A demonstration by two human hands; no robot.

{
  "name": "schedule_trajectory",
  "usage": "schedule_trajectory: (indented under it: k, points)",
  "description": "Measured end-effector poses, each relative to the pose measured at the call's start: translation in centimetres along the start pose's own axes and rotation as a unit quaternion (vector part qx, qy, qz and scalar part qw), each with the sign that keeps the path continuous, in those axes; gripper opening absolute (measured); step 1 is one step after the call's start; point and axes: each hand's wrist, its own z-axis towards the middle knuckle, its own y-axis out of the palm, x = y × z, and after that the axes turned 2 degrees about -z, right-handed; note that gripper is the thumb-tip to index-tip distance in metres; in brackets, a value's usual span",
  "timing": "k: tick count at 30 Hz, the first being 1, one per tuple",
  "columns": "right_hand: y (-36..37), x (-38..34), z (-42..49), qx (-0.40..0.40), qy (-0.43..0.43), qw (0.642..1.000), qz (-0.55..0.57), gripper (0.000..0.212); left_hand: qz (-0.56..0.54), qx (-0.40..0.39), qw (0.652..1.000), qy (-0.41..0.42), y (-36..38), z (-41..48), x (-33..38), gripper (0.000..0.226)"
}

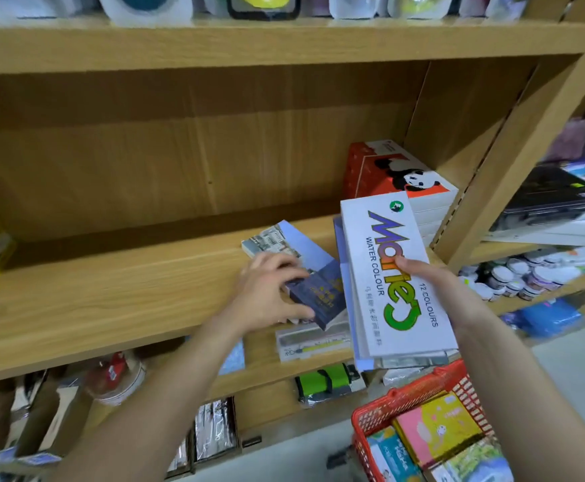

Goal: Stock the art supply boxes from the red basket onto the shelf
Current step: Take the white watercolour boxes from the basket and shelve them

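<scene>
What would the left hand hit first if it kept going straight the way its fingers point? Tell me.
The left hand already rests on the dark blue box, fingers pointing right. Straight on, it would probably meet the white water colour box held by the right hand, though depth is unclear.

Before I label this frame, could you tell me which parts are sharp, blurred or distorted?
Head view: white water-colour box lettering reads sharply; left hand is slightly motion-blurred; wooden shelf edges bow from wide-angle distortion; top-row packets are soft.
</scene>
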Motion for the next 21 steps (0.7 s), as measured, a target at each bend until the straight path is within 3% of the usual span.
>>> schedule_trajectory:
  k: [2, 4, 6, 8, 11, 15, 21]
  points:
    - [0.1, 0.6, -0.2, 0.055, -0.017, 0.997, -0.055, 0.047, 0.042, -0.064, 0.997, -0.033, -1.5, 1.5, -1.8, 0.098]
    - [-0.2, 1.8, 0.1, 0.047, -0.024, 0.993, -0.102, 0.047, 0.097, -0.075, 0.991, -0.047, -1.7, 1.6, -2.6, 0.097]
    - [-1.2, 2.5, -0.5, 0.016, -0.024, 0.996, -0.079, 0.050, 0.165, -0.006, 0.984, -0.067, -1.3, 0.5, -2.1, 0.091]
    - [-1.7, 2.0, -0.6, -0.031, 0.031, 0.998, -0.037, 0.050, 0.199, 0.070, 0.973, -0.089, -0.7, -1.0, -1.2, 0.085]
    - [-0.6, 1.2, -1.1, -0.095, 0.080, 0.992, -0.006, 0.036, 0.165, 0.097, 0.976, -0.104, -1.1, -2.8, -1.7, 0.073]
    - [-0.4, 2.0, -1.4, -0.099, 0.096, 0.985, 0.109, 0.053, 0.054, 0.024, 0.991, -0.118, -2.6, -3.7, -3.5, 0.049]
    - [0.8, 1.9, -1.0, -0.087, 0.068, 0.984, 0.137, 0.043, -0.044, 0.006, 0.995, -0.093, -2.0, -5.8, -2.6, 0.051]
